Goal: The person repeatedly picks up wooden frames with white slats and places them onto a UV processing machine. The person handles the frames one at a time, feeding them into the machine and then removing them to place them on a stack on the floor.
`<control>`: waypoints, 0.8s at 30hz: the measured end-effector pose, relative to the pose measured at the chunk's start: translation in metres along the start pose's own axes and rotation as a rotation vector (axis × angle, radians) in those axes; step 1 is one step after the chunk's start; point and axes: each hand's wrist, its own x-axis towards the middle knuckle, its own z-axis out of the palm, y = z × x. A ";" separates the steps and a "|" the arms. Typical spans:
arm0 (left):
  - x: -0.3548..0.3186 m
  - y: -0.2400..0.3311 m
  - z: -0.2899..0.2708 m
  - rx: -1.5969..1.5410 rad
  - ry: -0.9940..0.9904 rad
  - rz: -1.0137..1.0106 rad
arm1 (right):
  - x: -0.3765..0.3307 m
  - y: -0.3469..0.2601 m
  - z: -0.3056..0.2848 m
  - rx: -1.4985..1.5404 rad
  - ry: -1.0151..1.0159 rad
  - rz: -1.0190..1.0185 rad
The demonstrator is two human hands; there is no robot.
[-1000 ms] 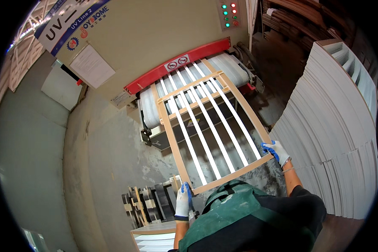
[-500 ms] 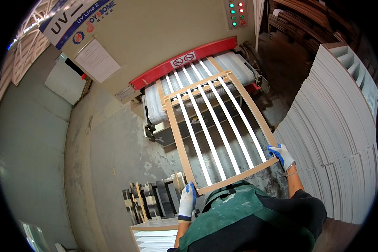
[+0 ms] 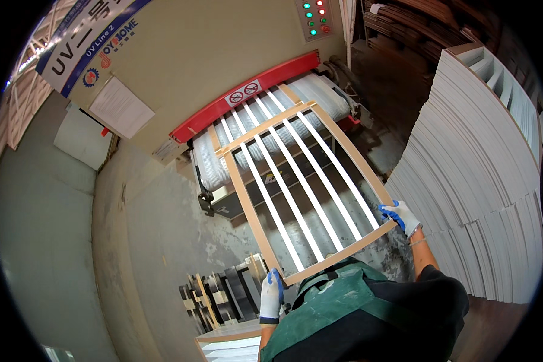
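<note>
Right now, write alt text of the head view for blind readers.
Gloved left hand and right hand hold a slatted frame by its near corners. Beyond it, a similar frame lies on a conveyor, partly under a red bar; at right stands a pale stack.

Moderate, fairly even light; the white slats [image 3: 292, 251] gleam, the brown boards [image 3: 407, 30] sink into shadow, and fisheye distortion bends edges toward black corners.

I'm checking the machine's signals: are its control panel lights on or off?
Several are on: the control panel shows bright green lights and red lights. Others look dim; I cannot tell whether those are lit.
</note>
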 end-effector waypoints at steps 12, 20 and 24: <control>0.008 0.039 -0.001 0.046 0.011 0.058 | 0.033 -0.008 0.000 0.185 -0.021 -0.006; 0.072 -0.007 -0.011 -0.088 0.033 -0.022 | 0.083 0.001 0.006 0.164 0.009 -0.012; 0.091 -0.037 -0.019 0.041 0.056 0.131 | 0.108 -0.005 0.017 0.166 -0.045 0.027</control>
